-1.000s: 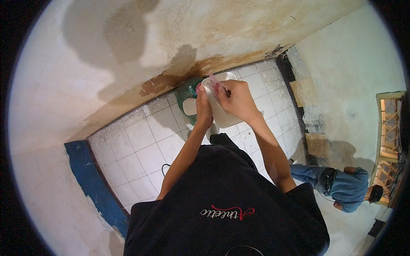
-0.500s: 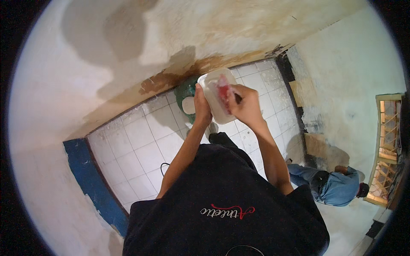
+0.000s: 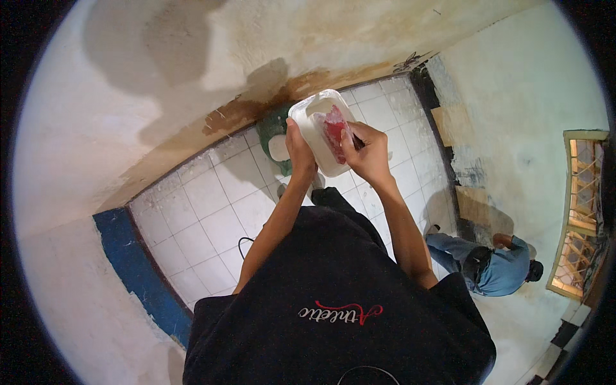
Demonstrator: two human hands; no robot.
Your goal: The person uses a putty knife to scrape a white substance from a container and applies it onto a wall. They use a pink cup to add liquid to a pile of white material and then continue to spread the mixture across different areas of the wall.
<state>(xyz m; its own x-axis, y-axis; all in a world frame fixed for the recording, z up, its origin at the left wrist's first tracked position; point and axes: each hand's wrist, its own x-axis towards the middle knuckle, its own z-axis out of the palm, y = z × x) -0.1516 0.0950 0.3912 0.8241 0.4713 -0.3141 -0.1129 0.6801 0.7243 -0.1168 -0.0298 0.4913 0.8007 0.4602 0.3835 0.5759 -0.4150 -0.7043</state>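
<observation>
Tiled floor [image 3: 231, 186], shirt [image 3: 333, 263] with red-and-white lettering [image 3: 340, 313], right hand [image 3: 370, 154] gripping red tool [image 3: 334, 128]

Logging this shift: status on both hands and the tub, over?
Left hand holding white tub. Right hand gripping red flat tool over tub's opening. Nothing visibly blocking.

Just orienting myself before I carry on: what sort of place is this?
An indoor room, badly worn and perhaps under repair: the wall has a brown stain low down, the blue band is ragged-edged, and the white floor tiles look smudged.
</observation>
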